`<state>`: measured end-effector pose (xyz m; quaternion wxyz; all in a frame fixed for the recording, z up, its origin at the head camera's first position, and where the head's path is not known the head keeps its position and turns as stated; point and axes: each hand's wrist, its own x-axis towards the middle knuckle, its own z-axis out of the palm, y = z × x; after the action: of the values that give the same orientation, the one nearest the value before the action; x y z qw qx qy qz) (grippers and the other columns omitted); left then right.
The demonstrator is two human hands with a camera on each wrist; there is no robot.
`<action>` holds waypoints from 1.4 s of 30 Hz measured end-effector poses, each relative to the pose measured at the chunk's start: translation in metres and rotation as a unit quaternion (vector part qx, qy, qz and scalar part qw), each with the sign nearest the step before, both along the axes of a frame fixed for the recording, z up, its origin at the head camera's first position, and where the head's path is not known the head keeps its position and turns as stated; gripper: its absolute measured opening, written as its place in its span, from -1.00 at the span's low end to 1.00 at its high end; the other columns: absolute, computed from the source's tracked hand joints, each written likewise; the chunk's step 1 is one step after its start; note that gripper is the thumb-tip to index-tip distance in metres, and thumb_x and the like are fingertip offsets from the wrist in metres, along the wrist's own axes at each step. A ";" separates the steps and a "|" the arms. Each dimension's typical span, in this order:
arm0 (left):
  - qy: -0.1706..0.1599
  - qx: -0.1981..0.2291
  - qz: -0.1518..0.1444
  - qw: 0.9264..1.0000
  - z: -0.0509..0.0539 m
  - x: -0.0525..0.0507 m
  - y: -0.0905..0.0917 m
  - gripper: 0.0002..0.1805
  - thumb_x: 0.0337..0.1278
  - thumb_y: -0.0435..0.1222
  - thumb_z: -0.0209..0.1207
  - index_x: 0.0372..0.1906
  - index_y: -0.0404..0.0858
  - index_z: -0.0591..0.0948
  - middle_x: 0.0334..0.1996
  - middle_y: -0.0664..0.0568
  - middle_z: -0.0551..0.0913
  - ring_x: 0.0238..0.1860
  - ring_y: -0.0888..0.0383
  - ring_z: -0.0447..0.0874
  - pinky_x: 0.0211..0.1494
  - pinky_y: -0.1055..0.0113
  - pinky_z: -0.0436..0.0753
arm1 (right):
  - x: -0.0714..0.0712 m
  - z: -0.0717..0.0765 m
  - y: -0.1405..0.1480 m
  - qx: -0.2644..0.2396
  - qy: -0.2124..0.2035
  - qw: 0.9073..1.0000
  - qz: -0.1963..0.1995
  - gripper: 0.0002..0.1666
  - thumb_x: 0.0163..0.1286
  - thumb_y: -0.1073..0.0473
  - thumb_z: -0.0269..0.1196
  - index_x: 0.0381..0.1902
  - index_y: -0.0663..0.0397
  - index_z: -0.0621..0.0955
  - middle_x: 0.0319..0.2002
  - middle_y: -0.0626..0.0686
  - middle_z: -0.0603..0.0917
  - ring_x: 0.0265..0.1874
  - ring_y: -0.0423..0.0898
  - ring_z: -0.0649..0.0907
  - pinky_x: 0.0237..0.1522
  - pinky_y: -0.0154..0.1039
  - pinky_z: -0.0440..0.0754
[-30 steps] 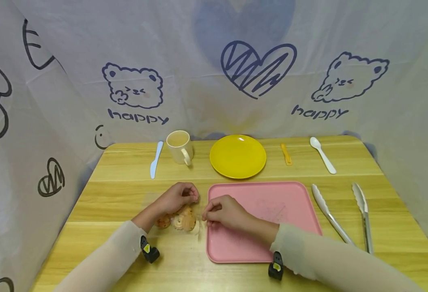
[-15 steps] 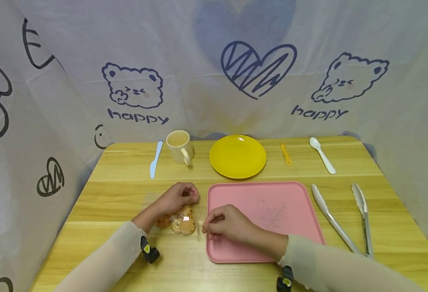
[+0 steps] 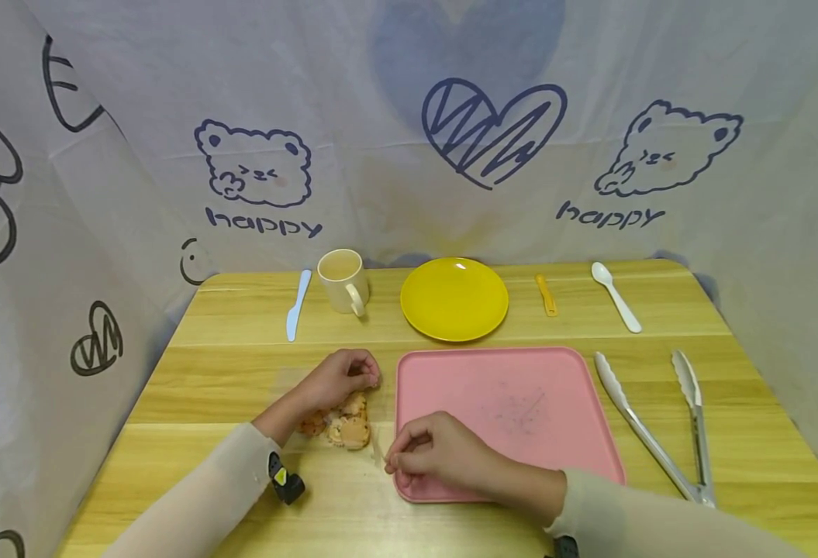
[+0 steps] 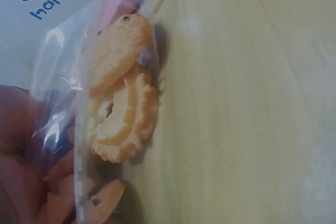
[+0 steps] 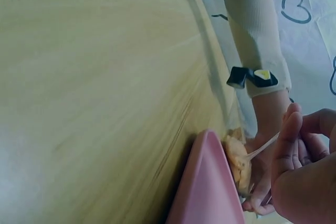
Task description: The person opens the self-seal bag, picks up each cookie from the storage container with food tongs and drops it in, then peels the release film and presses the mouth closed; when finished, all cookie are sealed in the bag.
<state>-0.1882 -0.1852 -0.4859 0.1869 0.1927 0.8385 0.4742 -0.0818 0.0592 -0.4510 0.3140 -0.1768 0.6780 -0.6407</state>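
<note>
Several golden cookies (image 3: pixel 350 432) lie inside a clear plastic bag (image 4: pixel 60 72) on the table, left of a pink tray (image 3: pixel 506 380). My left hand (image 3: pixel 339 380) pinches the bag's far edge and covers some of the cookies. Over the tray's near left corner, my right hand (image 3: pixel 436 457) pinches the bag's near edge, with thumb and fingers together. That edge stretches as a thin pale strip from my right fingers in the right wrist view. One ring-shaped cookie (image 4: pixel 126 119) shows up close in the left wrist view.
Along the back stand a light blue knife (image 3: pixel 298 306), a cream mug (image 3: pixel 342 283), a yellow plate (image 3: pixel 454 299), a small orange utensil (image 3: pixel 547 295) and a white spoon (image 3: pixel 616 297). Metal tongs (image 3: pixel 660 446) lie right of the tray.
My right hand has moved toward me along the tray's left side, drawing along the bag's edge. My left hand stays in place; the cookies show slightly differently through the plastic.
</note>
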 end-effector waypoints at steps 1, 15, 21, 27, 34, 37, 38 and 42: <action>0.003 -0.004 0.001 1.000 0.000 0.000 0.000 -0.91 0.47 -0.46 0.15 -0.21 -0.36 0.64 -0.33 -0.14 0.69 -0.29 0.12 0.59 -0.20 0.38 0.60 | 0.002 0.001 0.000 -0.006 -0.005 1.000 0.003 -0.90 0.39 0.38 0.31 -0.27 0.31 0.76 -0.29 0.26 0.80 -0.47 -0.20 0.72 -0.32 -0.34 0.74; 0.121 -0.107 0.014 0.987 -0.002 0.005 0.010 -0.90 0.41 -0.38 0.25 -0.28 -0.16 0.66 -0.41 0.16 0.66 -0.33 0.25 0.57 -0.16 0.30 0.61 | 0.017 0.006 0.003 -0.028 -0.060 0.998 0.011 -0.90 0.40 0.39 0.32 -0.25 0.38 0.74 -0.29 0.24 0.81 -0.52 -0.24 0.69 -0.47 -0.43 0.64; 0.229 -0.227 0.044 0.946 -0.003 0.017 0.022 -0.86 0.41 -0.29 0.25 -0.33 -0.02 0.64 -0.49 0.25 0.59 -0.37 0.20 0.52 -0.17 0.13 0.53 | 0.018 0.005 0.003 -0.033 -0.060 0.998 0.010 -0.89 0.40 0.39 0.32 -0.25 0.41 0.73 -0.25 0.35 0.79 -0.51 -0.24 0.69 -0.44 -0.43 0.67; 0.327 -0.303 0.051 0.894 -0.009 0.030 0.028 -0.85 0.53 -0.26 0.13 -0.28 -0.05 0.58 -0.42 0.13 0.62 -0.31 0.04 0.55 -0.30 0.15 0.41 | 0.018 0.006 0.004 -0.035 -0.065 0.997 0.006 -0.88 0.40 0.37 0.33 -0.24 0.40 0.73 -0.25 0.35 0.79 -0.50 -0.23 0.70 -0.41 -0.41 0.70; 0.362 -0.329 0.050 0.871 -0.016 0.033 0.030 -0.90 0.50 -0.28 0.15 -0.23 -0.07 0.57 -0.38 0.10 0.61 -0.31 0.05 0.50 -0.36 0.23 0.35 | 0.019 0.005 0.008 -0.038 -0.067 0.997 0.005 -0.87 0.41 0.37 0.33 -0.22 0.41 0.72 -0.28 0.26 0.80 -0.48 -0.23 0.71 -0.35 -0.37 0.73; 0.354 -0.319 0.056 0.877 -0.016 0.033 0.030 -0.90 0.50 -0.29 0.15 -0.23 -0.07 0.58 -0.36 0.10 0.62 -0.29 0.06 0.50 -0.34 0.23 0.37 | 0.020 0.005 0.011 -0.040 -0.059 0.997 0.006 -0.88 0.41 0.36 0.34 -0.22 0.39 0.73 -0.26 0.32 0.79 -0.47 -0.21 0.71 -0.36 -0.37 0.73; 0.351 -0.314 0.058 0.880 -0.016 0.033 0.030 -0.91 0.50 -0.29 0.15 -0.23 -0.07 0.58 -0.35 0.10 0.63 -0.29 0.05 0.51 -0.32 0.22 0.38 | 0.020 0.005 0.012 -0.040 -0.050 0.998 0.009 -0.88 0.41 0.35 0.34 -0.22 0.39 0.73 -0.26 0.32 0.79 -0.47 -0.21 0.71 -0.37 -0.37 0.73; 0.337 -0.300 0.067 0.890 -0.016 0.033 0.029 -0.90 0.49 -0.30 0.15 -0.23 -0.08 0.60 -0.31 0.09 0.64 -0.26 0.04 0.51 -0.27 0.19 0.43 | 0.023 0.006 0.016 -0.039 -0.010 0.999 0.024 -0.87 0.42 0.33 0.33 -0.23 0.35 0.74 -0.28 0.26 0.80 -0.49 -0.20 0.72 -0.39 -0.38 0.72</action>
<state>-0.1557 -0.1560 -0.5023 -0.0898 0.2187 0.9645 0.1177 -0.0584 0.0756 -0.4453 0.3290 -0.1984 0.6450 -0.6606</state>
